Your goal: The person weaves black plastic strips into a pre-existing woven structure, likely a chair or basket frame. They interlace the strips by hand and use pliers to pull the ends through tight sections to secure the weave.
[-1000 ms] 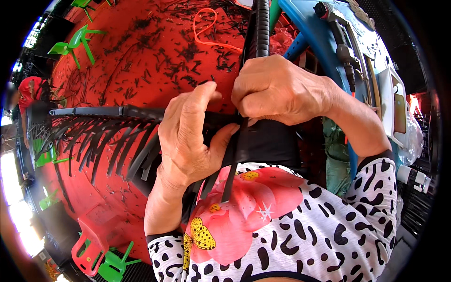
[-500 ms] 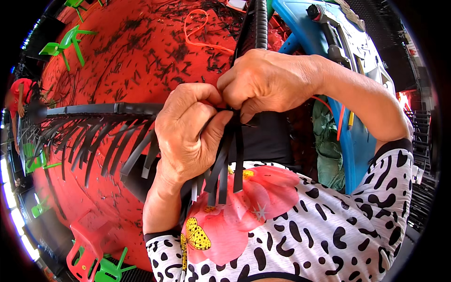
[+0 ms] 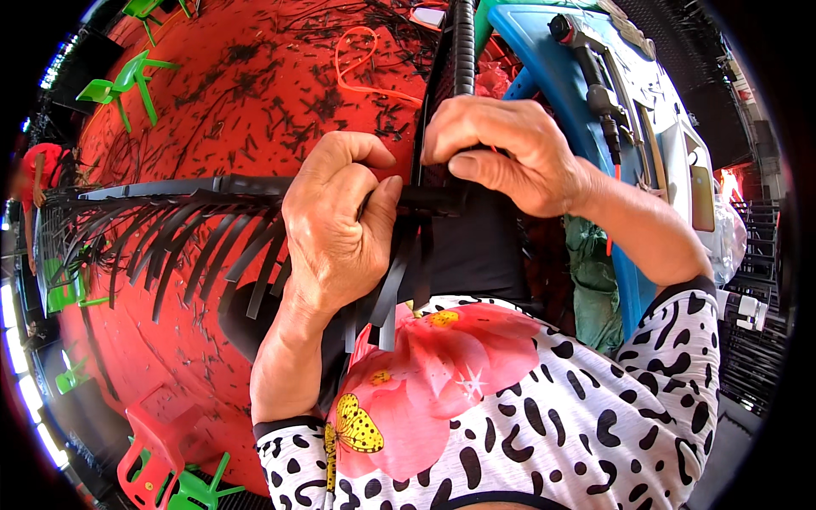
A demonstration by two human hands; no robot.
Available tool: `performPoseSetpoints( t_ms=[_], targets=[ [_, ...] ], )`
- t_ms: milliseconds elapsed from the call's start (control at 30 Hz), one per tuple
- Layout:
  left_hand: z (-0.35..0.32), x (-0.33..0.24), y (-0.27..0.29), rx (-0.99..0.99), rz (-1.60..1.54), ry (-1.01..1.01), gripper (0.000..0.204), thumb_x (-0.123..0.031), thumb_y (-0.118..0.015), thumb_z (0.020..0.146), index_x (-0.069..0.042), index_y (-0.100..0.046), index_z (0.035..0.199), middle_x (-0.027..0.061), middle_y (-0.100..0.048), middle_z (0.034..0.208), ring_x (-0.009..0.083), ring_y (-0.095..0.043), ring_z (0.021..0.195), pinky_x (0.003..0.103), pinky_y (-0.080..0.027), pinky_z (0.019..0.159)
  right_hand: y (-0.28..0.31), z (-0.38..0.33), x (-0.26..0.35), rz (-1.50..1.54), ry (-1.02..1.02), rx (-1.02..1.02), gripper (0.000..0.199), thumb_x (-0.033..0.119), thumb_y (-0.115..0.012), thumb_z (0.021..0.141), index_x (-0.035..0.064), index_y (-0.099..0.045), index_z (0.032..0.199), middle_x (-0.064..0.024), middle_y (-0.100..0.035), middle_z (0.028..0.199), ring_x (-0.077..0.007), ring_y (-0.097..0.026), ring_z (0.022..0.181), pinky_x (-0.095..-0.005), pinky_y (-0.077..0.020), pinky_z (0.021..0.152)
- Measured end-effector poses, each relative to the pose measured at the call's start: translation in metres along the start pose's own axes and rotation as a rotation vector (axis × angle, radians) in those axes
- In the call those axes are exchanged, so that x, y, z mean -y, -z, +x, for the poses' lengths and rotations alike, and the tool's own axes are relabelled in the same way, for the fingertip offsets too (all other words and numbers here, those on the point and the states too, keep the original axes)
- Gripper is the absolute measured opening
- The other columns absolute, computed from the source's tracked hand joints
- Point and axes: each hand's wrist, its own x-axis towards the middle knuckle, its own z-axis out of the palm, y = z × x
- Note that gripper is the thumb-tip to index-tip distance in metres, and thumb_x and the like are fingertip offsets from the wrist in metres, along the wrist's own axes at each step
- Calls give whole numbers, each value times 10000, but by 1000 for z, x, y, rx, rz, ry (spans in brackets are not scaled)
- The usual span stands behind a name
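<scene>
A long black bar (image 3: 178,189) runs in from the left, with flat black plastic strips (image 3: 223,255) hanging along it in a fringe. My left hand (image 3: 336,225) is closed around the bar's near stretch, fingers curled and thumb on top. More strips (image 3: 391,289) dangle below that hand toward my shirt. Just right of it, my right hand (image 3: 514,153) is raised above the bar's end, fingers bent inward and thumb folded near them. What its fingertips pinch is hidden. A ribbed black upright piece (image 3: 463,51) rises behind them, wrapped in strip.
Black scraps (image 3: 246,110) litter the red floor covering (image 3: 127,340). On the right, a blue table (image 3: 523,30) carries a power tool (image 3: 595,85). Green chairs (image 3: 127,85) and a red chair (image 3: 157,442) stand at left, where another person (image 3: 42,174) works. An orange hose (image 3: 340,59) lies ahead.
My right hand has drawn away from the left, up and to the right, uncovering the bar's end. A strip that hung between the hands no longer shows there. My left hand stays nearly in place.
</scene>
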Motion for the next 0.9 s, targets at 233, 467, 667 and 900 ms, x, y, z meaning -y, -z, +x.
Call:
performPoseSetpoints(
  t_ms=[233,467,667,900],
  targets=[
    [2,-2,1,17,9,49,213,91,-660,730,17,-478,649,147,-593,835,299,-582,707,359,-466,611,-32,-13,7,-513,277,-81,333,159,-769,664,-1,-595,898,-115,-565,915,-286,-611,844,-440,-516,851],
    [4,-2,1,65,36,83,189,79,-652,724,14,-493,645,154,-584,836,321,-588,726,375,-476,634,-44,-20,12,-678,313,-98,227,124,-661,650,-39,-621,803,-130,-555,909,-288,-605,884,-451,-518,859],
    [4,1,2,41,78,50,220,16,-719,719,-1,-506,670,148,-563,793,328,-581,721,392,-470,629,-47,-20,13,-715,306,-119,253,126,-667,643,-46,-622,824,-138,-550,932,-286,-601,897,-451,-513,885],
    [16,1,21,287,195,80,182,-41,-743,728,-13,-563,731,118,-578,748,322,-579,746,416,-455,649,-49,-22,13,-726,310,-151,271,134,-658,648,-50,-623,844,-143,-554,945,-291,-602,902,-453,-509,902]
  ],
)
